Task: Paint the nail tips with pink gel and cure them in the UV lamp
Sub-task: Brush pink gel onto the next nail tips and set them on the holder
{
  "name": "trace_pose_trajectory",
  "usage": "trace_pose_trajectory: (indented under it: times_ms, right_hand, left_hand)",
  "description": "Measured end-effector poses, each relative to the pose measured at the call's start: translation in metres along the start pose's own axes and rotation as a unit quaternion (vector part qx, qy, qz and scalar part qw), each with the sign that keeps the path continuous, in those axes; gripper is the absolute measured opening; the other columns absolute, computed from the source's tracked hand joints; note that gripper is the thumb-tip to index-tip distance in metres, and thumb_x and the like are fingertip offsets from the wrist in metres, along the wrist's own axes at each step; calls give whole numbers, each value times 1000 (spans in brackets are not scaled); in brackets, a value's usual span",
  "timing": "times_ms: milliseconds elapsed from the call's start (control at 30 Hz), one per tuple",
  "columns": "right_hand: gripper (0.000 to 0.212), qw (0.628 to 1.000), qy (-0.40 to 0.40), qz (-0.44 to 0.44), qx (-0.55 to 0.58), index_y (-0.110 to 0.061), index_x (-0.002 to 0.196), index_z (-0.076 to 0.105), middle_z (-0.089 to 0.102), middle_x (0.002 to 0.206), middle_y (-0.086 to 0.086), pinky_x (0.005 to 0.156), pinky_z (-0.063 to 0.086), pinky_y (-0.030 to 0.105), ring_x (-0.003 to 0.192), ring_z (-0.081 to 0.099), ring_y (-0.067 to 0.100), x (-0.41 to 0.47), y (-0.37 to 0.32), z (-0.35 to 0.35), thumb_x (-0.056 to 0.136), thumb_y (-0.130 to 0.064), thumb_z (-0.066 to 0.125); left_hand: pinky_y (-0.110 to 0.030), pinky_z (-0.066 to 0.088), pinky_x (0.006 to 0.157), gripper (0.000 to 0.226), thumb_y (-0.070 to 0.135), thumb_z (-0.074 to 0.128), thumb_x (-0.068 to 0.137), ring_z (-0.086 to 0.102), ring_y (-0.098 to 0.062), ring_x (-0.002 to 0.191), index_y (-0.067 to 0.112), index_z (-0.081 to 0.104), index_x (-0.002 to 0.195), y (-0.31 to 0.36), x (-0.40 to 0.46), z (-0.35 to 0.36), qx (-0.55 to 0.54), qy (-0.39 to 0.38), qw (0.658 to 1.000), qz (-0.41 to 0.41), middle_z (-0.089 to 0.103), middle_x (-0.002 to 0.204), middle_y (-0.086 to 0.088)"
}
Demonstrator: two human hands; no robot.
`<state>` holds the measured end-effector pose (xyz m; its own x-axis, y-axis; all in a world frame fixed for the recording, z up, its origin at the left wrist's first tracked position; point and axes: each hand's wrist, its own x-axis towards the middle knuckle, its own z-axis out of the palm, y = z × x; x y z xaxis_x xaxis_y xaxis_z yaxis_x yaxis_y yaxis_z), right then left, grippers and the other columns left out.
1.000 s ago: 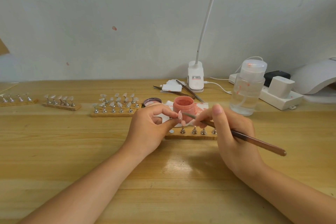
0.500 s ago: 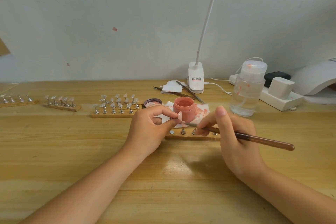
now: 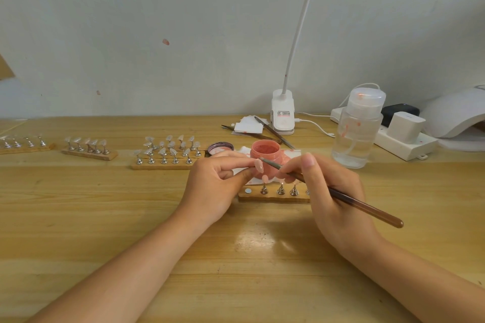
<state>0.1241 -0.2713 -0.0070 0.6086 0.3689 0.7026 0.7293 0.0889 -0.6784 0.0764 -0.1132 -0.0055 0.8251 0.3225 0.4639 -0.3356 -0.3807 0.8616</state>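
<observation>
My left hand (image 3: 217,186) pinches a small stand that carries a pink nail tip (image 3: 259,165), held up in front of the open pink gel jar (image 3: 265,155). My right hand (image 3: 330,191) grips a brown brush (image 3: 349,200); its tip touches the top of that nail tip. Below them lies a wooden holder strip (image 3: 273,195) with several metal stands and one bare magnet spot at its left end. Another pink tip (image 3: 265,179) stands on this strip. The white UV lamp (image 3: 456,115) sits at the far right edge.
Three more wooden strips of clear tips lie to the left (image 3: 168,152), (image 3: 89,148), (image 3: 23,143). The jar lid (image 3: 220,147), stained paper (image 3: 294,153), tweezers (image 3: 273,132), a clip lamp (image 3: 283,115), a clear pump bottle (image 3: 358,128) and a power strip (image 3: 404,143) stand behind.
The brush tip has risen from near the strip back up onto the held nail tip. My left hand has stayed in place.
</observation>
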Motion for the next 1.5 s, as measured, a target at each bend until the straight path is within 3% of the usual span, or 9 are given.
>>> trace_pose_trajectory:
  times_ms: [133,233,533,667,833,967,1133,1267,1500]
  right_hand:
    - [45,999,-2,35,27,-10,70,66,67,69,1,65,50,21,67,63,10,-3,-1,-1,90,-36,36]
    - [44,999,14,23,41,-11,68,65,68,69,-2,63,47,14,66,63,5,-3,-3,-1,92,-33,36]
    - [46,999,21,18,34,-10,68,66,66,65,0,63,48,15,66,63,6,-2,-2,0,91,-34,34]
    - [45,999,3,33,22,-10,70,67,68,68,-2,64,51,23,67,64,8,-1,-2,1,90,-36,36]
    - [41,999,19,18,23,-11,68,66,66,64,-2,62,48,16,65,63,6,-2,-2,0,94,-30,40]
    - [41,998,24,39,33,-13,65,66,67,63,1,60,49,17,62,63,7,-3,-3,-1,94,-33,44]
    - [46,1000,8,-4,-29,-8,72,67,66,72,-10,66,49,21,73,63,6,0,-1,0,92,-33,34]
    - [49,999,5,51,17,-12,64,66,66,61,1,62,48,16,62,63,6,-3,0,-1,88,-42,35]
    - [49,999,-2,30,-29,-11,68,68,66,65,-5,64,50,28,67,63,9,-2,1,-1,90,-39,35]
  left_hand:
    - [-51,47,65,24,9,70,74,50,-26,69,33,72,74,-3,0,0,4,5,1000,-1,69,81,18]
    - [-53,47,66,16,14,70,72,55,-34,69,30,72,74,-2,1,1,1,7,1000,6,69,78,17]
    - [-37,43,57,26,4,71,73,46,-32,56,29,72,73,-4,2,2,13,17,1000,11,70,77,14]
    - [-44,45,58,26,4,71,72,50,-40,58,29,72,75,-5,2,2,18,11,1000,16,70,78,9]
    - [-33,50,65,24,14,71,71,60,-18,66,38,72,69,0,1,1,10,4,1000,17,70,80,17]
    - [-49,49,64,25,12,71,72,55,-40,64,37,73,70,-1,1,1,15,4,1000,11,71,81,13]
    - [-25,36,50,28,19,71,72,32,-9,43,46,70,65,2,0,-1,38,-4,999,4,69,83,18]
    - [-26,50,67,45,6,71,74,61,-8,70,49,68,61,0,0,0,32,8,999,-23,69,76,18]
    - [-22,53,71,46,6,71,74,63,2,77,49,67,59,0,0,0,48,5,999,-16,68,74,21]
